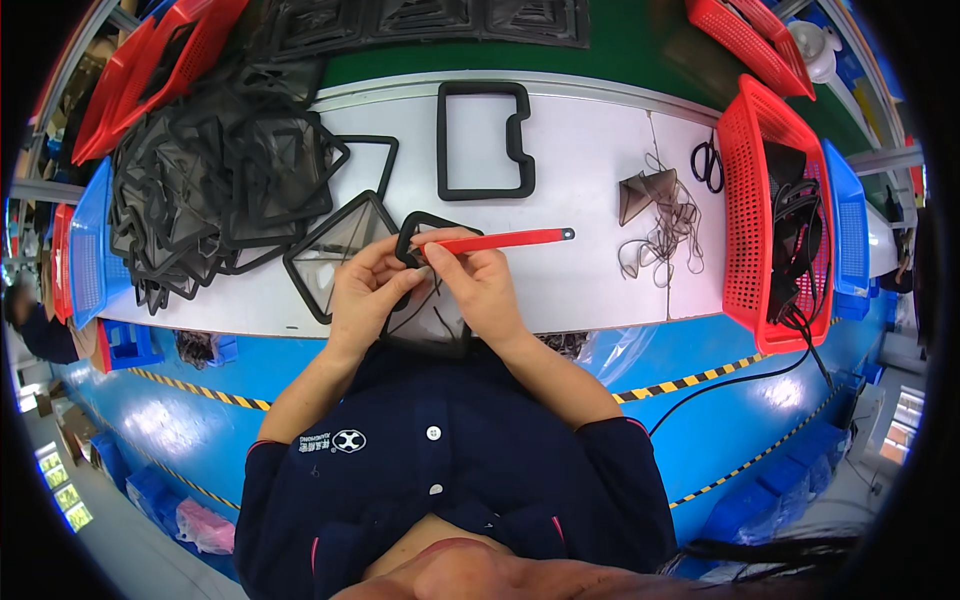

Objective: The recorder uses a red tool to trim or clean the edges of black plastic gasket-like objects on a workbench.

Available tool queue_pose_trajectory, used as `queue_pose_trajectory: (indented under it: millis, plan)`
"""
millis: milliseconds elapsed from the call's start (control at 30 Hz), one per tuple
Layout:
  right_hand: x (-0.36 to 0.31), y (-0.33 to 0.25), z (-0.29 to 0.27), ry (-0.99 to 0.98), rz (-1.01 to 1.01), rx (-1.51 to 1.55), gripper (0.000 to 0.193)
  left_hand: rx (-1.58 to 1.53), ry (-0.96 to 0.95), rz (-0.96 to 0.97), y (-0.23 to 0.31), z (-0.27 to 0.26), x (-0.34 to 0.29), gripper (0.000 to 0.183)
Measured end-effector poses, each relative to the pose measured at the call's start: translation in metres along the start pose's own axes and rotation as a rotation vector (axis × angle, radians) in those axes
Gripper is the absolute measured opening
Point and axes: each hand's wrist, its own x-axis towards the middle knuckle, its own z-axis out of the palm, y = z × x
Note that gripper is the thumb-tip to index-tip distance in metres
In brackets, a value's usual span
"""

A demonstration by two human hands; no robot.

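At the table's front edge I hold a black rubbery frame with a grey mesh panel [432, 318]. My left hand [365, 295] pinches its upper left corner between thumb and fingers. A slim red flat-handled tool [520, 239] with a hole at its outer end is gripped in my right hand [482, 292]. Its working tip meets the frame's corner between my hands, where fingers hide it. Beside my left hand lies another black-framed mesh panel [340, 245]. Farther back rests a black frame with a notched right side [487, 90], with the white table showing through it.
A big heap of black-framed mesh pieces [215, 190] covers the table's left. Rightward lie tangled thin trimmings [665, 235], a mesh scrap [647, 195] and black-handled scissors [707, 163]. A red basket [742, 200] with black parts and cords stands at the right end. More framed panels [430, 20] lie on the green surface behind.
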Motion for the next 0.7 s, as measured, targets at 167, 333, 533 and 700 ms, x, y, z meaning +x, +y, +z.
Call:
queue_pose_trajectory:
  millis: [167, 333, 533, 700]
  plan:
    - [-0.001, -0.001, 0.007, 0.097, -0.36, -0.597, 0.013, 0.079, 0.061, 0.072, 0.002, 0.008, -0.005, 0.04]
    - [0.001, 0.008, 0.006, 0.171, -0.452, -0.72, 0.011, 0.14, 0.137, 0.096, -0.002, 0.012, -0.007, 0.042]
    - [-0.009, -0.021, -0.029, 0.272, -0.532, -0.798, 0.01, 0.073, 0.277, 0.129, 0.006, -0.019, 0.005, 0.017]
    - [-0.035, -0.059, -0.108, 0.718, -0.393, -0.952, 0.009, 0.449, 0.432, 0.006, 0.006, -0.047, 0.004, 0.011]
